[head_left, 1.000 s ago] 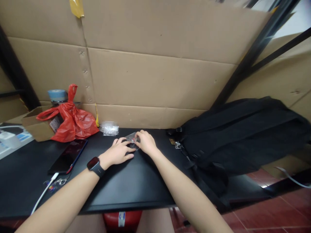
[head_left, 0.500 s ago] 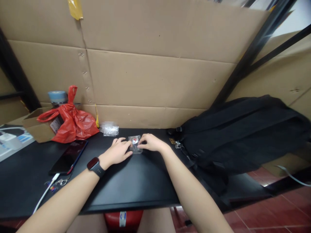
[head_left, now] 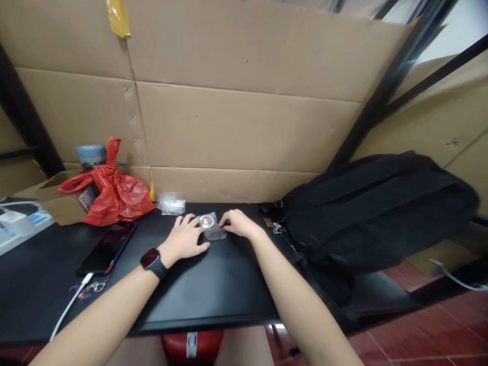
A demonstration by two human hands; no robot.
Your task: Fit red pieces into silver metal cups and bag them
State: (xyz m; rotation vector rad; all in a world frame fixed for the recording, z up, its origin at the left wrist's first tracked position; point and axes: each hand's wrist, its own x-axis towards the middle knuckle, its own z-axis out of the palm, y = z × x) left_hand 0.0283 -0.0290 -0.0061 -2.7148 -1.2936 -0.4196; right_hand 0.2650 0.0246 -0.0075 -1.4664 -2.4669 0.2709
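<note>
A small round silver disc with a red middle lies on the black desk, with a clear plastic bag around or under it; whether the disc is inside cannot be told. My left hand, wearing a black watch, rests with fingers spread, its fingertips at the disc's left edge. On the other side, my right hand has its thumb and index finger pinched together at the bag's right edge. Just behind my left hand lie more clear plastic bags.
To the left are a red plastic bag, a cardboard box, a phone, a white charging cable and a power strip. A black backpack with keys takes up the right. Cardboard walls the back.
The disc has shifted slightly left and turned to show more of its round face. My left hand has drawn back a little to the left, with its fingers spread wider.
</note>
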